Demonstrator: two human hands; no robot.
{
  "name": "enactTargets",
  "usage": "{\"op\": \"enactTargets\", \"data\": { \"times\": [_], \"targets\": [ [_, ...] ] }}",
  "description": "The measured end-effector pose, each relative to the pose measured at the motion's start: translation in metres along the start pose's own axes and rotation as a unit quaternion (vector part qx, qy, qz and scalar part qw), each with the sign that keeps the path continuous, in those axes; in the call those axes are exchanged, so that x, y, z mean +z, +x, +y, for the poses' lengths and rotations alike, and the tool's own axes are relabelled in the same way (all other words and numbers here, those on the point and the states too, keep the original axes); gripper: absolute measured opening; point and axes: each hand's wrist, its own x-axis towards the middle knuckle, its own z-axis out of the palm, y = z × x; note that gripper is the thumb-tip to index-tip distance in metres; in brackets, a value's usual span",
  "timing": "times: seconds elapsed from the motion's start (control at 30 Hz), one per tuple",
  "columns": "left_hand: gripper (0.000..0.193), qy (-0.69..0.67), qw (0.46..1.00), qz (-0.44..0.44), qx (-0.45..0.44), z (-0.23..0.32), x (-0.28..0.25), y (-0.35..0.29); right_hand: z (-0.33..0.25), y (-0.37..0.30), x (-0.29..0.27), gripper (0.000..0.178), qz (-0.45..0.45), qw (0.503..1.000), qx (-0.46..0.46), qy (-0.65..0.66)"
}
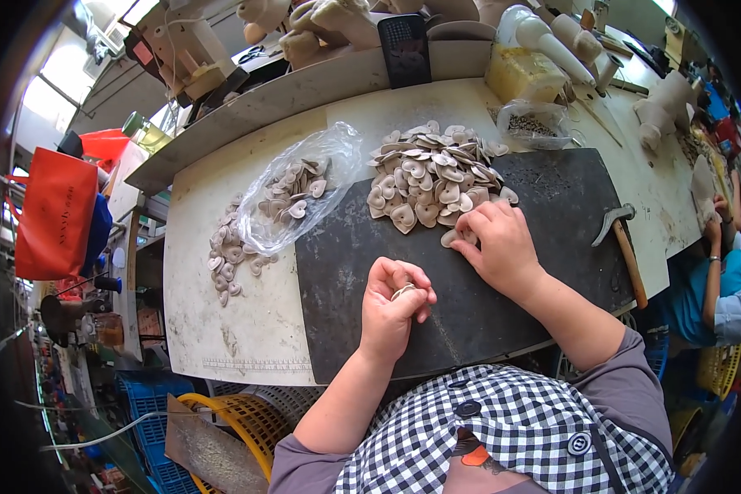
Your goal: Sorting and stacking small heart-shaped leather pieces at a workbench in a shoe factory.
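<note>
Over the black mat point(370, 329), my left hand point(393, 306) is closed, and a pale edge of a small piece shows between its fingers. My hand hides most of that piece. At the near edge of a heaped pile of beige heart-shaped pieces point(428, 181), my right hand point(502, 247) pinches one beige piece point(450, 238) between thumb and fingertips. Many pieces in the pile have a round dimple in the middle. To the left, a clear plastic bag point(337, 160) holds more of them, and loose pieces point(225, 267) are scattered beside it.
A hammer point(626, 255) lies along the mat's right side. Behind the pile are a bag of small beads or studs point(535, 128), a yellowish tub point(523, 76) and a phone point(405, 51) propped on the ledge. Another person's arm point(712, 272) shows at far right.
</note>
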Motion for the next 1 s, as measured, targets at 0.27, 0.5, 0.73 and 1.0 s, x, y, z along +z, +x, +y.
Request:
{"op": "enactTargets", "data": {
  "times": [0.27, 0.5, 0.73, 1.0],
  "targets": [
    [0.047, 0.338, 0.94, 0.014, -0.045, 0.002, 0.024, 0.008, -0.003, -0.03, -0.01, 0.017, -0.055, 0.918, 0.145, 0.366],
    [0.033, 0.236, 0.971, 0.004, -0.048, -0.015, 0.02, 0.01, -0.007, -0.044, -0.005, 0.015, -0.063, 0.806, 0.171, 0.563],
    [0.015, -0.019, 0.999, -0.02, -0.032, 0.0, 0.015, 0.012, 0.019, 0.021, -0.012, 0.039, 0.085, 0.987, -0.139, -0.016],
    [0.031, 0.056, 0.998, -0.016, -0.039, -0.005, 0.017, 0.014, 0.027, -0.001, -0.009, 0.023, 0.121, 0.968, -0.039, 0.216]
  ]
}}
